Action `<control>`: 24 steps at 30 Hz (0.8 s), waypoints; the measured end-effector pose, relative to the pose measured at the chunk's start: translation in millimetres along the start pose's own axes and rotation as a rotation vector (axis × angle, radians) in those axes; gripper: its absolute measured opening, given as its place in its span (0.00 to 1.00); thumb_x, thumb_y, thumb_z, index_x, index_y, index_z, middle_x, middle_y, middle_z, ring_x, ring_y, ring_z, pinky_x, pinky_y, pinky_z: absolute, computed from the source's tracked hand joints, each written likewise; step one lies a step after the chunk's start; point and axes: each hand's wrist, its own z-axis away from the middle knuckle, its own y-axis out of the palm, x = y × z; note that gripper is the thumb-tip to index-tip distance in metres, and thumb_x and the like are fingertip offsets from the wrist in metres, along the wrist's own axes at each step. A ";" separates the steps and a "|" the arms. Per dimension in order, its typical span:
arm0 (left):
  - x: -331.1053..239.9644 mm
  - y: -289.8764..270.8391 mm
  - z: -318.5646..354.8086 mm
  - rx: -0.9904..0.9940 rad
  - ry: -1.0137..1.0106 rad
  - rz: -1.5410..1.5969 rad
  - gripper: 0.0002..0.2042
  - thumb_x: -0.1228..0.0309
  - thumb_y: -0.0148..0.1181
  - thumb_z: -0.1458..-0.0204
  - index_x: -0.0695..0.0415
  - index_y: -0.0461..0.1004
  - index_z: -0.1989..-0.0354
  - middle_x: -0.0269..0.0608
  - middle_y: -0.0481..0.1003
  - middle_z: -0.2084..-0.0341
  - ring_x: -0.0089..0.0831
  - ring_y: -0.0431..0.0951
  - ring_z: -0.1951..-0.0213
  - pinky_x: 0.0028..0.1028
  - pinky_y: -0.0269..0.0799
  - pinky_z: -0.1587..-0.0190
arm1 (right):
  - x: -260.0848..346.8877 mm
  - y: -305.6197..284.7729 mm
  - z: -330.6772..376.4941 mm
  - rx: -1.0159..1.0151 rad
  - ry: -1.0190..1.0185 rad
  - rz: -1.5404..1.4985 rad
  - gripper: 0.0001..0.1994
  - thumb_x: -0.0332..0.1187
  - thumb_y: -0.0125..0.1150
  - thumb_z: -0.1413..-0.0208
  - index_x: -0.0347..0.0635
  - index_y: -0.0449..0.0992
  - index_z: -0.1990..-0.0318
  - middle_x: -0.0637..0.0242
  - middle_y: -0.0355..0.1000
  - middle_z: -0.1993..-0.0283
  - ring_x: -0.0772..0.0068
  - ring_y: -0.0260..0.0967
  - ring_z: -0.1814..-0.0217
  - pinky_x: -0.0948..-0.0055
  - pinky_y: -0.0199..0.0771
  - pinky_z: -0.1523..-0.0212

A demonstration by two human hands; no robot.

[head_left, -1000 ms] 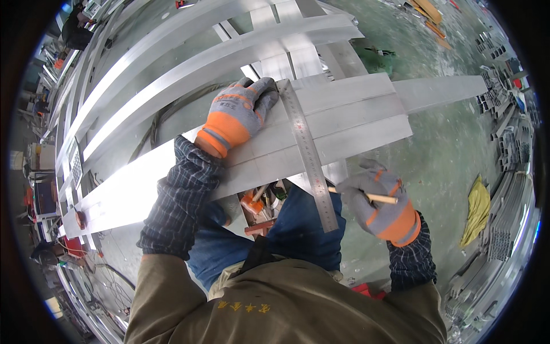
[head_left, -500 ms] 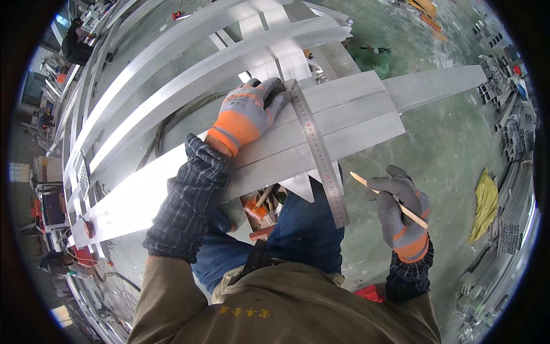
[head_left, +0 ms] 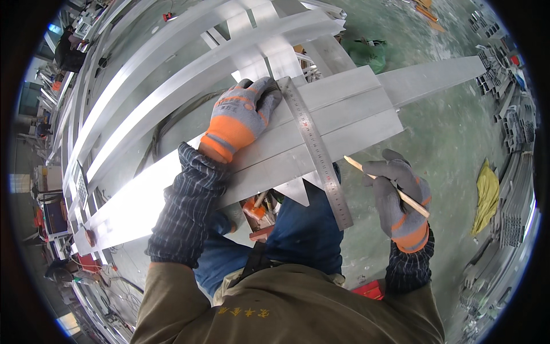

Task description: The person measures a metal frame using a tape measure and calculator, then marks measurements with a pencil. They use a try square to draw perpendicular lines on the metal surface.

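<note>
On aluminium profile (head_left: 344, 114), left hand (head_left: 243, 114) pinning steel square (head_left: 318, 155).

This is a metal workshop. Long shiny aluminium bars (head_left: 172, 63) lie side by side on racks and fill most of the room. More metal pieces sit in stacks (head_left: 510, 132) along the wall. The floor (head_left: 452, 137) is green and dusty. A yellow rag (head_left: 487, 195) lies on it. A steel ruler (head_left: 318, 152) rests across a flat aluminium beam (head_left: 344, 123). The person wears thick grey and orange work gloves (head_left: 238, 117). Cables (head_left: 160, 135) hang under the bars.
</note>
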 end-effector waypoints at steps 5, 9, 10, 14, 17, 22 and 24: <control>1.1 0.5 0.1 -0.014 -0.005 -0.024 0.20 0.55 0.58 0.36 0.50 0.77 0.40 0.54 0.81 0.56 0.51 0.81 0.53 0.42 0.77 0.47 | -8.6 5.8 -11.3 -0.020 0.038 -0.078 0.12 0.18 0.51 0.38 0.37 0.79 0.54 0.59 0.78 0.66 0.71 0.78 0.64 0.70 0.76 0.57; 0.1 -0.5 2.5 -0.017 -0.026 0.000 0.21 0.55 0.59 0.37 0.50 0.77 0.40 0.54 0.81 0.55 0.52 0.81 0.53 0.42 0.77 0.46 | -8.4 9.5 -30.0 0.004 0.126 -0.170 0.08 0.20 0.58 0.40 0.35 0.79 0.54 0.58 0.79 0.63 0.67 0.76 0.65 0.70 0.78 0.62; -2.0 -2.4 2.0 -0.011 -0.027 0.005 0.21 0.55 0.60 0.37 0.50 0.77 0.40 0.54 0.81 0.55 0.52 0.81 0.53 0.42 0.77 0.46 | -10.7 12.7 -33.6 -0.017 0.091 -0.186 0.09 0.20 0.58 0.39 0.34 0.79 0.54 0.58 0.79 0.61 0.68 0.75 0.64 0.70 0.78 0.62; -0.7 -3.2 2.8 -0.019 -0.018 0.027 0.19 0.56 0.60 0.37 0.50 0.78 0.41 0.54 0.81 0.55 0.51 0.81 0.53 0.42 0.77 0.46 | -21.1 29.9 -49.8 -0.033 -0.021 -0.217 0.08 0.19 0.59 0.41 0.32 0.78 0.55 0.57 0.78 0.57 0.67 0.76 0.63 0.70 0.79 0.62; 0.3 -1.4 3.7 -0.044 -0.026 0.048 0.18 0.57 0.61 0.38 0.50 0.79 0.43 0.53 0.81 0.55 0.51 0.81 0.53 0.41 0.77 0.46 | -29.1 38.3 -64.4 0.024 -0.149 -0.038 0.08 0.19 0.62 0.44 0.31 0.77 0.57 0.57 0.77 0.54 0.63 0.77 0.60 0.68 0.80 0.60; -0.4 -0.8 3.6 -0.055 -0.023 0.108 0.16 0.60 0.62 0.38 0.51 0.81 0.45 0.52 0.81 0.55 0.51 0.82 0.53 0.41 0.77 0.47 | -41.3 51.8 -80.0 0.058 -0.261 0.103 0.07 0.20 0.64 0.46 0.31 0.75 0.60 0.60 0.76 0.50 0.58 0.77 0.54 0.65 0.80 0.55; -1.6 -1.2 3.5 -0.055 -0.030 0.102 0.15 0.61 0.62 0.38 0.51 0.81 0.46 0.52 0.81 0.55 0.51 0.82 0.53 0.41 0.77 0.47 | -43.4 55.6 -84.3 0.066 -0.250 0.083 0.07 0.20 0.63 0.45 0.32 0.76 0.59 0.60 0.76 0.49 0.59 0.77 0.53 0.64 0.79 0.54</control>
